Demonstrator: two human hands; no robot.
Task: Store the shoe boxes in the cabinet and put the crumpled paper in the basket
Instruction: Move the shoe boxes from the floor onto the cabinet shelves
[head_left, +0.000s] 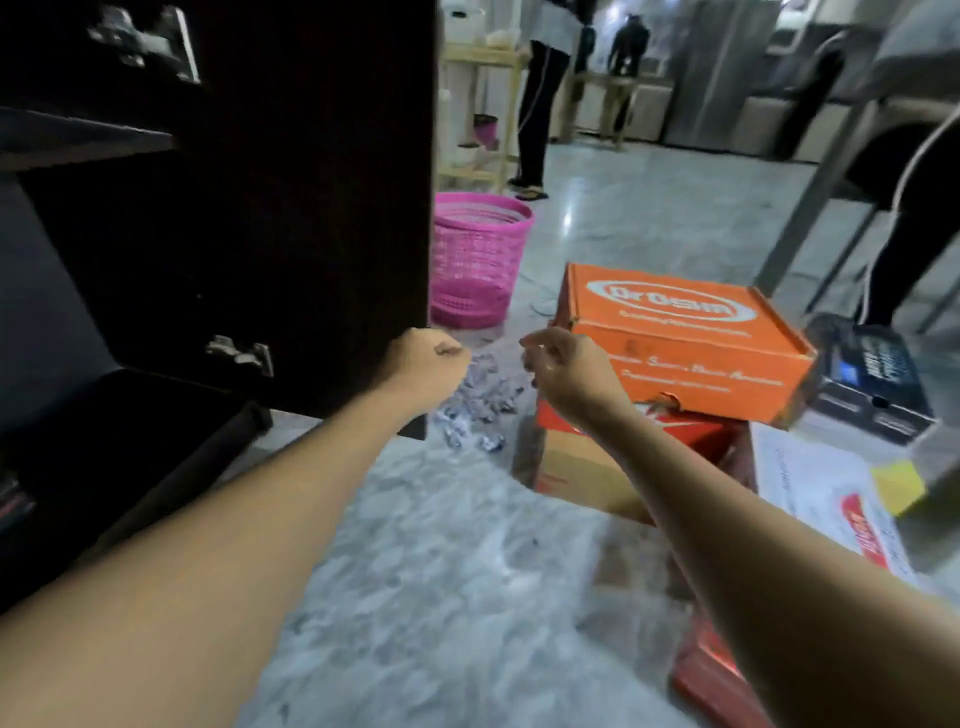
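A pile of crumpled paper (480, 405) lies on the marble floor beside the dark cabinet door (291, 208). My left hand (428, 361) hovers just left of the pile, curled into a fist with nothing showing in it. My right hand (566, 371) hangs just right of the pile with loosely curled fingers that hold nothing I can see. Behind the paper stands the pink mesh basket (480, 260). An orange shoe box (680, 343) tops a stack on a red box (685, 434) and a brown cardboard box (582, 470). At the left, the cabinet (104, 431) stands open.
A white box with a red label (831, 504), a dark box (872, 384) and a red box (711, 675) lie to the right. A table leg (810, 208) and a seated person are at the far right. Other people stand near wooden shelves at the back.
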